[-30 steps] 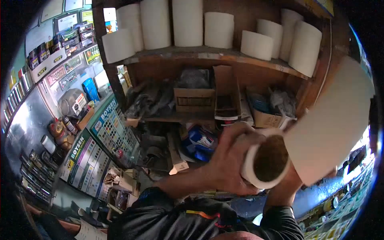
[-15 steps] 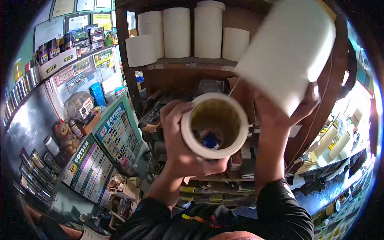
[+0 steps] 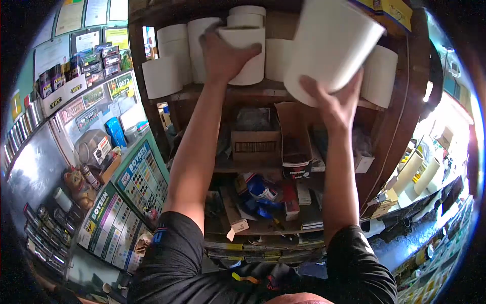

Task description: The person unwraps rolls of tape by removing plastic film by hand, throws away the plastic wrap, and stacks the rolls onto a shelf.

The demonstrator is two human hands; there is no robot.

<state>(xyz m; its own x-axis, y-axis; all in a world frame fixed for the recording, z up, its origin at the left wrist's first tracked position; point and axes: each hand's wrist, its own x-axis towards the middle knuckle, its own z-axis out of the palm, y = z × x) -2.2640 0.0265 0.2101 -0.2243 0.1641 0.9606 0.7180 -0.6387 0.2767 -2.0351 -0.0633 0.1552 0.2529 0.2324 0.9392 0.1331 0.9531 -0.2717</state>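
Note:
My left hand [image 3: 225,57] reaches up to the shelf, its fingers and thumb around the top of a white roll [image 3: 248,63]. That roll stands upright, in front of other white rolls. Higher and to the right, my right hand [image 3: 335,101] grips the lower end of a large white roll [image 3: 336,48], which is tilted and partly cut off by the top of the view. Along the shelf are more white rolls: a short one [image 3: 161,77] at the left end, a stack [image 3: 246,16] behind my left hand, and one [image 3: 380,76] on the right.
Below the rolls, lower shelves hold a cardboard box [image 3: 255,144], an open narrow box [image 3: 294,142] and a blue packet [image 3: 263,190]. A yellow box [image 3: 392,12] sits at top right. Colour charts [image 3: 109,220] and spray cans [image 3: 48,230] are on the left.
My left hand has moved up and set its roll upright at the shelf, where its hollow centre no longer faces me. My right hand has moved slightly up and left, still gripping the large roll.

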